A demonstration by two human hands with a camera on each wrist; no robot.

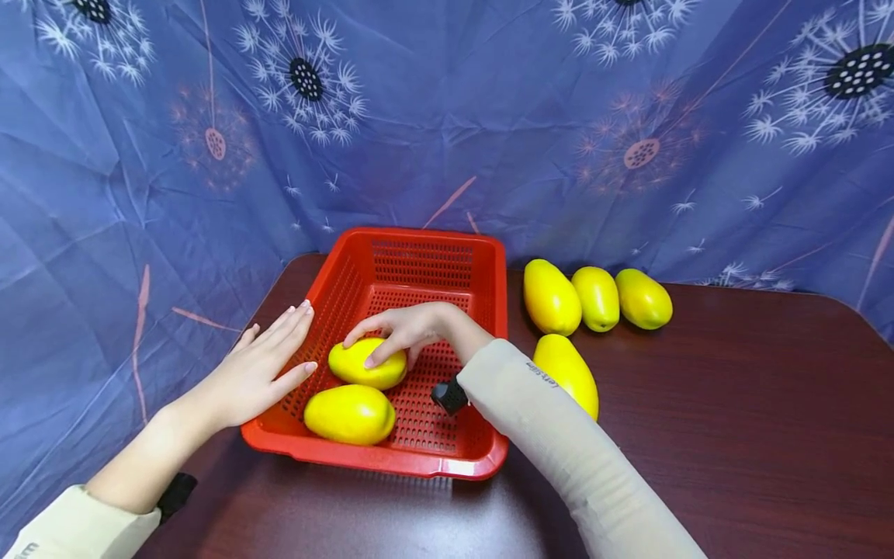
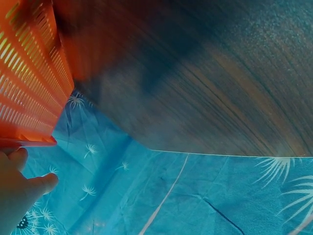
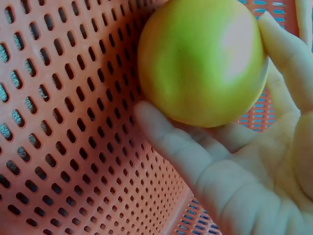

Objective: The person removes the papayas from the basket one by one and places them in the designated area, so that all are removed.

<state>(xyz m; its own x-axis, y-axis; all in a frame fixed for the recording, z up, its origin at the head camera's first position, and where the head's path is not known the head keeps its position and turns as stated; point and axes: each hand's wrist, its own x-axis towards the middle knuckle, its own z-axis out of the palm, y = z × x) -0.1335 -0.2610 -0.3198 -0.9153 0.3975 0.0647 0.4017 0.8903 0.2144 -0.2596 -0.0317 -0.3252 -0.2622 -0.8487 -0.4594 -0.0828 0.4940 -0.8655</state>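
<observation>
A red plastic basket (image 1: 447, 463) with slotted walls stands on the table. Inside it, my right hand (image 1: 412, 324) holds a yellow mango (image 1: 369, 366), thumb on one side and fingers on the other. In the right wrist view, the fingers curve around that mango (image 3: 200, 63) close to the basket's slotted surface (image 3: 63, 117). A second mango (image 1: 349, 414) lies in the basket, nearer the front rim. My left hand (image 1: 260, 371) rests on the left rim with its fingers straight. The left wrist view catches part of that hand (image 2: 22, 188) at the basket's edge.
Three mangoes stand in a row right of the basket: a left one (image 1: 552, 296), a middle one (image 1: 597, 300) and a greenish one (image 1: 644, 299). Another mango (image 1: 567, 373) is partly behind my right sleeve. A blue dandelion-print cloth (image 1: 447, 116) hangs behind the brown table (image 1: 733, 404).
</observation>
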